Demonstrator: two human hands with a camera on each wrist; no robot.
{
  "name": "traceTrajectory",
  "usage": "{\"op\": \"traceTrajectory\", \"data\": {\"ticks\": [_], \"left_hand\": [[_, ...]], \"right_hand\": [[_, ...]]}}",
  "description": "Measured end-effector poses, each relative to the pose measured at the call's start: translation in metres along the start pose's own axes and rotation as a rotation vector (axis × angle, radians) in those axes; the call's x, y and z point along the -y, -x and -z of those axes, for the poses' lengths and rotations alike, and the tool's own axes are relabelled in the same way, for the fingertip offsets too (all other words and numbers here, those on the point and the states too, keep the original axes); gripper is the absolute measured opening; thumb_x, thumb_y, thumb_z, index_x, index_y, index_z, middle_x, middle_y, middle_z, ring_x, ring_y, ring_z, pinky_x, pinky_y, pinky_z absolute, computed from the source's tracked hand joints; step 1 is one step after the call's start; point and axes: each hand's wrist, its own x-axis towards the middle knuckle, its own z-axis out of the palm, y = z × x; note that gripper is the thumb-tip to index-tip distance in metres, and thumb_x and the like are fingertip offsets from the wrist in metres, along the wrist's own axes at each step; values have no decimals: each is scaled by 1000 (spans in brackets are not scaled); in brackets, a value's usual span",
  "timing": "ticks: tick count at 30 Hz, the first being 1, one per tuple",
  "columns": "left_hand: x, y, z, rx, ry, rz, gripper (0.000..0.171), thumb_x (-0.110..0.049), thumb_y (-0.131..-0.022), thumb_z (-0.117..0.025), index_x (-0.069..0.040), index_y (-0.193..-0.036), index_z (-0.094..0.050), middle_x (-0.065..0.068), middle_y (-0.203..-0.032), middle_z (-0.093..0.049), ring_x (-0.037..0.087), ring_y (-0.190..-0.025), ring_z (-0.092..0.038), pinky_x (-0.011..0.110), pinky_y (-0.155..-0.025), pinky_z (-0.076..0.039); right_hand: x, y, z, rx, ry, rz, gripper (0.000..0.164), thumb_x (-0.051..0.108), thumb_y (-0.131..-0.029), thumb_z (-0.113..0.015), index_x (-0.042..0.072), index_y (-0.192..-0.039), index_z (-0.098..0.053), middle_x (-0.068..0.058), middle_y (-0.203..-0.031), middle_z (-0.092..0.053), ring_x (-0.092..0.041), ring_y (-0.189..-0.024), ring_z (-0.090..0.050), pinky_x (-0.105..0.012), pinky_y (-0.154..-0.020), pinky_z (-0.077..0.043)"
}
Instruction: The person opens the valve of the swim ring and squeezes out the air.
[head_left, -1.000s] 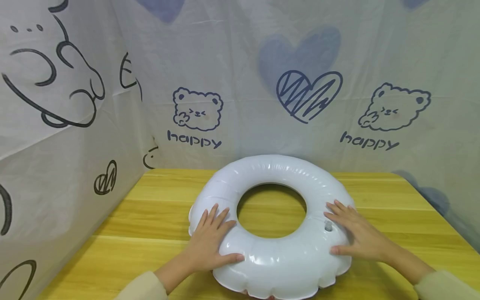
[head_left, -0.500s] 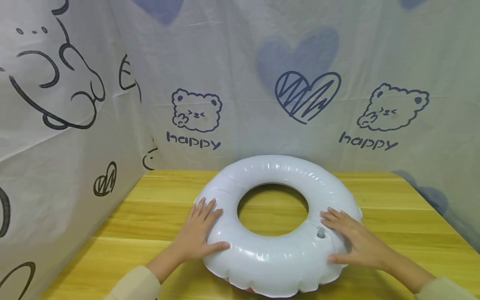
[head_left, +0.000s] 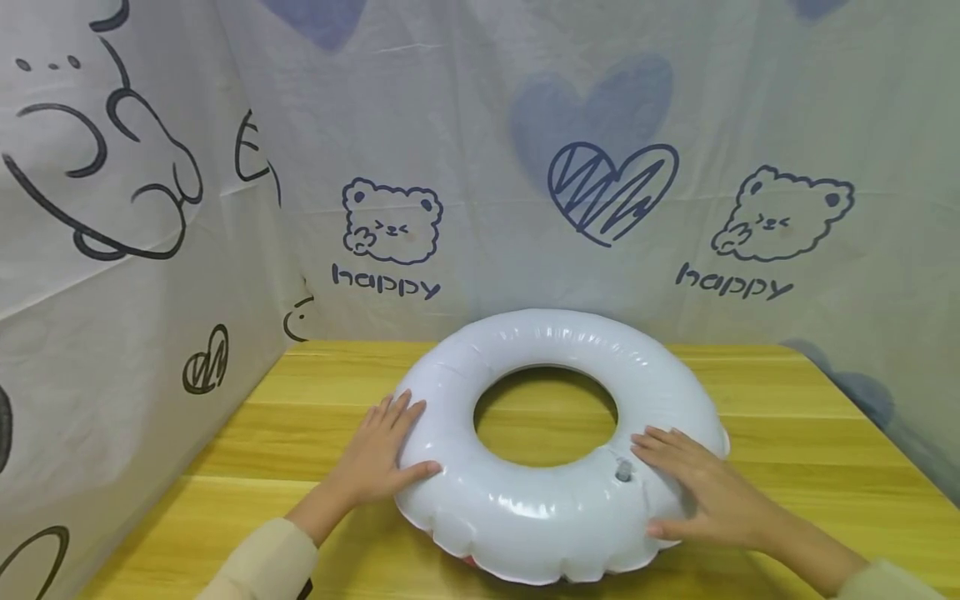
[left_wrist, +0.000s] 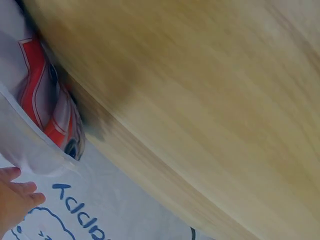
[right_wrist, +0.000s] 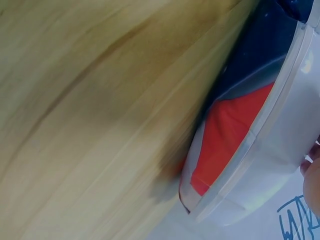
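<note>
A white inflatable swim ring [head_left: 525, 500] lies on the wooden table, its clear valve [head_left: 623, 472] on the near right part of the tube. My left hand [head_left: 375, 458] rests against the ring's left side, fingers extended and thumb apart. On the right side, my right hand [head_left: 708, 492] lies over the tube with straight fingers, close beside the valve. Both wrist views look under the seam: a red stripe [left_wrist: 34, 82] shows on the left, and red [right_wrist: 225, 140] and dark blue panels [right_wrist: 250, 70] on the right. Only fingertips appear in those views.
The yellow wood-grain table [head_left: 292, 425] extends around the ring, with its right edge sloping away. A pale cloth [head_left: 487, 250] printed with bears and hearts hangs right behind the ring, and another cloth side [head_left: 150, 333] stands along the left.
The ring has turned clockwise as seen from above, carrying the valve left and nearer. My left hand has shifted outward to the left and slightly away; my right hand has moved slightly left and nearer.
</note>
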Motion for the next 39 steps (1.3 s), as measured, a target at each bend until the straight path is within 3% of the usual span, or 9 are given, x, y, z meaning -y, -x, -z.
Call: {"op": "traceTrajectory", "data": {"ticks": [6, 15, 25, 34, 39], "left_hand": [[5, -2, 0, -34, 33, 13, 83, -60, -80, -56, -2, -137, -41, 25, -144, -36, 49, -132, -30, 59, -107, -25], [18, -11, -2, 39, 25, 92, 81, -53, -83, -56, -2, -142, -34, 24, -148, -31, 47, -135, -26, 56, -110, -21], [26, -17, -3, 29, 43, 121, 83, -52, -84, -56, 0, -142, -32, 25, -148, -30, 46, -135, -27, 56, -111, -20], [28, -23, 1, 43, 54, 163, 77, -52, -87, -53, 0, -140, -35, 27, -148, -27, 49, -135, -25, 59, -110, -19], [24, -26, 5, 33, 32, 154, 74, -49, -87, -53, 0, -140, -35, 26, -148, -27, 49, -135, -23, 59, -110, -18]], "right_hand": [[2, -2, -2, -34, 19, 58, 80, 58, -70, -70, 2, -124, -56, -3, -136, -52, 0, -140, -20, -16, -114, -8], [6, -3, -5, -57, 40, 92, 79, 60, -71, -69, 3, -124, -57, -6, -131, -56, -7, -135, -30, -16, -113, -11], [15, -5, -6, -63, 31, 105, 72, 55, -76, -67, 0, -122, -58, -7, -130, -57, -4, -138, -26, -18, -115, -10], [20, -6, -7, -68, 47, 131, 64, 51, -81, -64, 3, -123, -58, -7, -126, -59, -17, -120, -45, -16, -112, -14], [21, -10, -7, -73, 58, 155, 59, 49, -85, -60, 2, -119, -60, -10, -120, -62, -24, -111, -51, -16, -111, -16]]}}
